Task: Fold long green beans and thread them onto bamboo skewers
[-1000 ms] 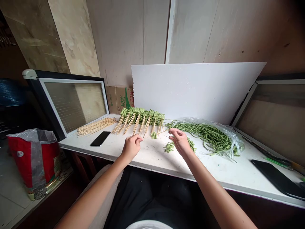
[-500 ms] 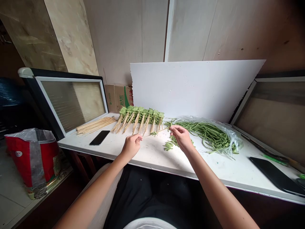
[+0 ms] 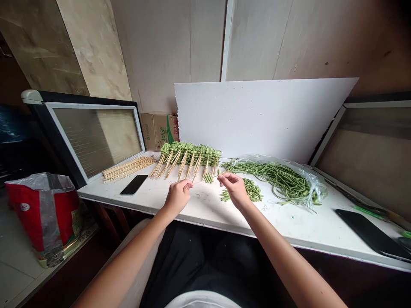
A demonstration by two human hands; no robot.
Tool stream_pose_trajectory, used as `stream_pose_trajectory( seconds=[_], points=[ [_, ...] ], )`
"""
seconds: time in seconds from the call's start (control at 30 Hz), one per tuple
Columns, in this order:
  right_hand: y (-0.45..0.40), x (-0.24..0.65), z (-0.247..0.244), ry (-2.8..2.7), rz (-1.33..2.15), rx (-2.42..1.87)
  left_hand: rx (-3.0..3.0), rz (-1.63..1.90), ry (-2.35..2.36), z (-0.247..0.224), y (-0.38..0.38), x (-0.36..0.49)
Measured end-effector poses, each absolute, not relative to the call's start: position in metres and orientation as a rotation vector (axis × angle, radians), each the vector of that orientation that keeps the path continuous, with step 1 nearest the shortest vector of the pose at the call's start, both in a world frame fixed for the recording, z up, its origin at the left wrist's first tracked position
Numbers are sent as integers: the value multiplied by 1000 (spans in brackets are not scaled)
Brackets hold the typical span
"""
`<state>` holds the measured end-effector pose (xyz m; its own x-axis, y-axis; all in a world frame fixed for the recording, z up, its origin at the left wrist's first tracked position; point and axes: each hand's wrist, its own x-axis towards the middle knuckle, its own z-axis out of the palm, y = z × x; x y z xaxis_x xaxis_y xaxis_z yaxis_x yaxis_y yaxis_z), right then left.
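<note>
In the head view, the right hand (image 3: 233, 186) has moved left, pinching a bean piece (image 3: 218, 172) at the right end of the skewer (image 3: 199, 181), whose left end the left hand (image 3: 178, 196) grips; likely another piece is joining the short row (image 3: 208, 178) already threaded. Fingers cover the tip, so piercing is unclear, and the right hand partly hides the cut pile (image 3: 253, 191) on the table (image 3: 282, 222).
</note>
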<state>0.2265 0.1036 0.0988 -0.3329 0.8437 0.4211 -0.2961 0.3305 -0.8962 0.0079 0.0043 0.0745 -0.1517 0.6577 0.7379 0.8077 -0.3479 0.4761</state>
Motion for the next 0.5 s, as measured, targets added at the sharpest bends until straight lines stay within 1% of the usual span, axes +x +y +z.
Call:
stream_pose_trajectory(
  seconds=[0.3,0.5],
  points=[
    [101,222,94,-1543,1251,-580,-1908,-1400,-1615,74,3,6],
    [100,222,93,-1627,1261,-551,-1923,-1403,-1562,75,1,8]
  ],
)
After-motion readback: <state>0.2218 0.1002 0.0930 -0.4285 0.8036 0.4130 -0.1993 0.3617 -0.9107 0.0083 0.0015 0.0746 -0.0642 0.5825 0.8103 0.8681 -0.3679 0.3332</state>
